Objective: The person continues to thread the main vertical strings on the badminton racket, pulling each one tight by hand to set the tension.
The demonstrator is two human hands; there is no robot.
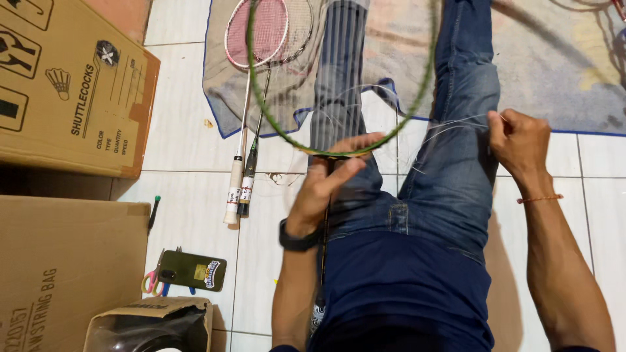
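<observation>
A green-framed badminton racket [417, 98] lies over my lap and jeans, its head toward the top of the view and its dark shaft running down along my torso. My left hand [326, 179] grips the racket at the base of the head, fingers spread along the frame. My right hand [518, 140] is off to the right of the frame, pinching a thin white string [450, 124] that runs back to the racket head. Loose string loops hang across the lower part of the head.
Two more rackets [244, 130] lie on the white tile floor and a grey cloth [225, 98] at upper left. Cardboard boxes [72, 85] stand along the left. A phone [192, 270], scissors [153, 281] and a pen [154, 210] lie near an open box [153, 322].
</observation>
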